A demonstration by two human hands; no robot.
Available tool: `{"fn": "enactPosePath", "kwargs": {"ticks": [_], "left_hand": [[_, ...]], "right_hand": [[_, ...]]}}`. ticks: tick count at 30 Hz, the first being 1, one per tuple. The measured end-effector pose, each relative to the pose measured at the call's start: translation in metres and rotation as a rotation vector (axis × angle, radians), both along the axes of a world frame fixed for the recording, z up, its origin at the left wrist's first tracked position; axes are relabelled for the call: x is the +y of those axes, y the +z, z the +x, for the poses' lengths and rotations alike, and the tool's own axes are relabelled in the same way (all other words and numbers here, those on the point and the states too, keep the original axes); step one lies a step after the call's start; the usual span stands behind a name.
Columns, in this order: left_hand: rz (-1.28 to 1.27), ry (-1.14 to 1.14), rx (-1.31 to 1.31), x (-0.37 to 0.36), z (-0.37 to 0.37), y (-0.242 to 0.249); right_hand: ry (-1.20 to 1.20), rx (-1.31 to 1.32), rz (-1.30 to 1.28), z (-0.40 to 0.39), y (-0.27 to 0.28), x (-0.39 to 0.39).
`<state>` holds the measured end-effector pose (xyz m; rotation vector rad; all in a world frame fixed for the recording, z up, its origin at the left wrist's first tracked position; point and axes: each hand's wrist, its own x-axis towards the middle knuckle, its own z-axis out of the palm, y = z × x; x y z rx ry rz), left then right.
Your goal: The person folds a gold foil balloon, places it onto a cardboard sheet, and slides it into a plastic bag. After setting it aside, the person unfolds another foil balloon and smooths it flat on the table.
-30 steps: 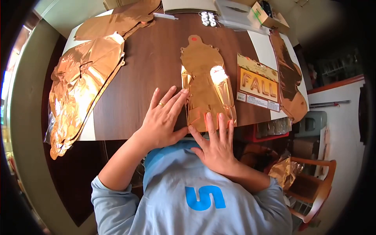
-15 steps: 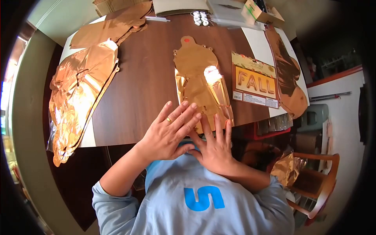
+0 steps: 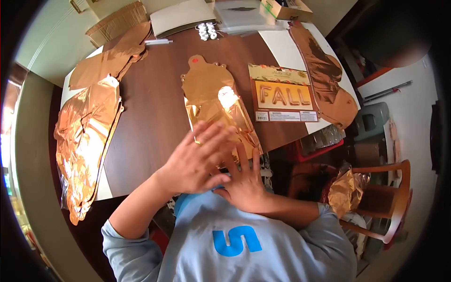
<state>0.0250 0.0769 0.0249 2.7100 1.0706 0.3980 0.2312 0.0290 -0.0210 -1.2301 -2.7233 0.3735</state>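
Note:
A flat, folded gold foil balloon lies on the brown table in front of me, its narrow tab with a red spot pointing away. My left hand, a ring on one finger, is over the near part of the foil with fingers outstretched, slightly smeared by motion. Just right of it and partly under its fingers, my right hand lies flat at the near end of the balloon, fingers spread. The balloon's near end is partly hidden by both hands.
Stacks of gold foil balloons lie at the left and far right. A FALL package sits right of centre. White spools, a white pen-like stick and a cardboard box are at the back. A wooden chair stands right.
The view has shifted, so the table things appear further left and lower. My left hand has lifted slightly and blurs; my right hand stays at the balloon's near end.

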Motion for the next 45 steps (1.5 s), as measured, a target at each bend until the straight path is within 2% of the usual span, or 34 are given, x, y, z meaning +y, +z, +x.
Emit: {"fn": "enactPosePath", "kwargs": {"ticks": [1, 5, 9, 16, 20, 23, 26, 31, 32, 35, 39, 43, 45], "left_hand": [[-0.002, -0.104, 0.007, 0.006, 0.009, -0.002], [-0.109, -0.264, 0.009, 0.043, 0.026, -0.03], [0.05, -0.224, 0.131, 0.08, 0.019, -0.038], [0.08, -0.161, 0.171, 0.112, 0.009, -0.036], [0.145, -0.043, 0.187, 0.087, 0.017, -0.01], [0.036, 0.038, 0.002, 0.034, 0.02, 0.005], [-0.084, 0.072, -0.03, -0.009, 0.019, 0.0], [-0.105, 0.169, -0.083, -0.024, 0.01, -0.031], [-0.091, 0.169, -0.043, -0.025, 0.01, -0.03], [-0.056, 0.182, 0.081, -0.024, 0.014, -0.029], [-0.038, 0.171, 0.048, -0.025, 0.015, -0.03], [-0.049, 0.196, 0.058, -0.026, 0.015, -0.029], [-0.054, 0.214, 0.044, -0.028, 0.015, -0.028]], "right_hand": [[-0.016, -0.004, -0.012, 0.0, -0.004, 0.0], [0.012, -0.056, 0.056, 0.002, -0.009, -0.003], [0.012, 0.013, 0.054, 0.0, -0.008, 0.001], [0.015, 0.061, 0.048, 0.003, -0.007, 0.004], [0.013, 0.067, 0.053, 0.001, -0.004, 0.005], [0.014, 0.054, 0.064, 0.003, -0.004, 0.004], [-0.01, 0.084, 0.073, 0.003, -0.008, 0.008], [0.143, 0.091, 0.075, 0.023, 0.022, 0.027], [0.154, 0.158, -0.017, 0.028, 0.036, 0.035], [0.12, 0.362, 0.131, 0.043, 0.033, 0.057], [0.139, 0.087, 0.156, 0.038, 0.019, 0.089], [0.138, -0.053, 0.103, 0.035, 0.006, 0.099], [0.128, -0.042, 0.099, 0.035, 0.007, 0.098]]}}
